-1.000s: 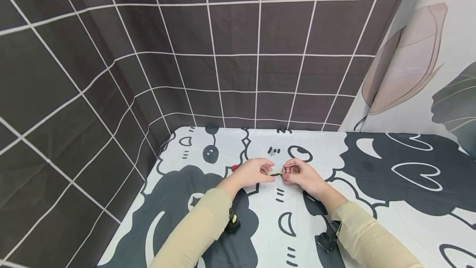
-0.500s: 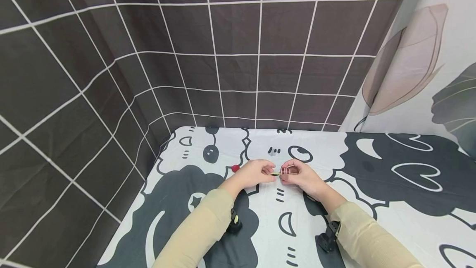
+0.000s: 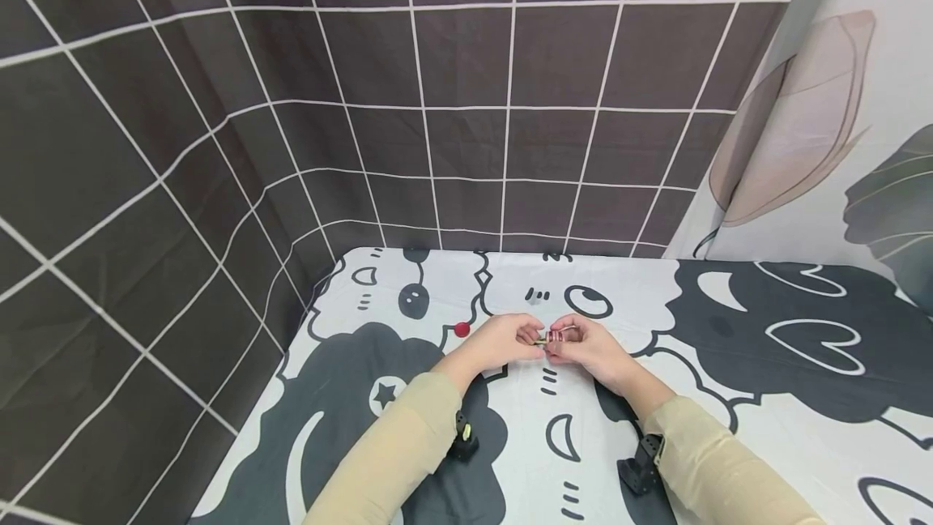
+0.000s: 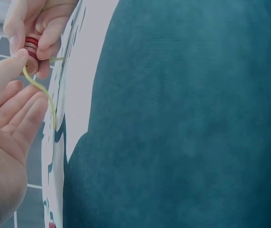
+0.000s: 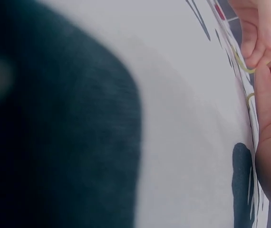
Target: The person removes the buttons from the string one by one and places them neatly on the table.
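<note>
White and dark cloth below. Held right hand and left hand close together. Gripped red-striped bead in the right, long ways toward the left. Pinched yellow string in the left, by the bead's end.

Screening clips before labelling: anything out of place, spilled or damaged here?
Nothing plainly wrong: I see no spill or damage. The right hand grips a red-banded bead with a yellow cord at it. Only a small red round piece lies apart on the patterned cloth.
</note>
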### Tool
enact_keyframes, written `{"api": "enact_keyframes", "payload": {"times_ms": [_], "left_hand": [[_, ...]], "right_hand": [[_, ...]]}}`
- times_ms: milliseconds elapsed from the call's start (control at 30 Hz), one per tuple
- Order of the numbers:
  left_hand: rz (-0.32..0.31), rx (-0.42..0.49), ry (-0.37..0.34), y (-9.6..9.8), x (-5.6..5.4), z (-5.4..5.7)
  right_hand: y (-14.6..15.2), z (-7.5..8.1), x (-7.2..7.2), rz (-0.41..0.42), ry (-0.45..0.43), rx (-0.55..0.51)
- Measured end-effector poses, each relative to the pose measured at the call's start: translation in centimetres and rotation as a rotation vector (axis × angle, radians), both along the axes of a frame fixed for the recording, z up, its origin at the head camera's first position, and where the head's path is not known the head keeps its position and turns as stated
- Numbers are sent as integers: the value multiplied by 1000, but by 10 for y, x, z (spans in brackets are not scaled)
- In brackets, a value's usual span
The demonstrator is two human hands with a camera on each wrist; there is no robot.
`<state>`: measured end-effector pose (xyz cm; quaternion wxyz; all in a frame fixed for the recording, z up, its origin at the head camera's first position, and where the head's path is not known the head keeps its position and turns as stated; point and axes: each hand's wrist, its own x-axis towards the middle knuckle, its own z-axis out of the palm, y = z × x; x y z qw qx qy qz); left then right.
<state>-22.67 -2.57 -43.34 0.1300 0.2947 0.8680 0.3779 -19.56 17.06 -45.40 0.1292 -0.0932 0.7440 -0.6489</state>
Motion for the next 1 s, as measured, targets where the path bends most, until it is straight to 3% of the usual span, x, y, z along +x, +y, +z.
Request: {"api": "enact_keyframes", "payload": {"times_ms": [667, 1000], "left_hand": [[-5, 72, 31, 6, 3, -1], [13, 32, 42, 3, 3, -2]], "right_hand": [[1, -1, 0, 29, -45, -44], [0, -2, 0, -4, -18, -24]]}}
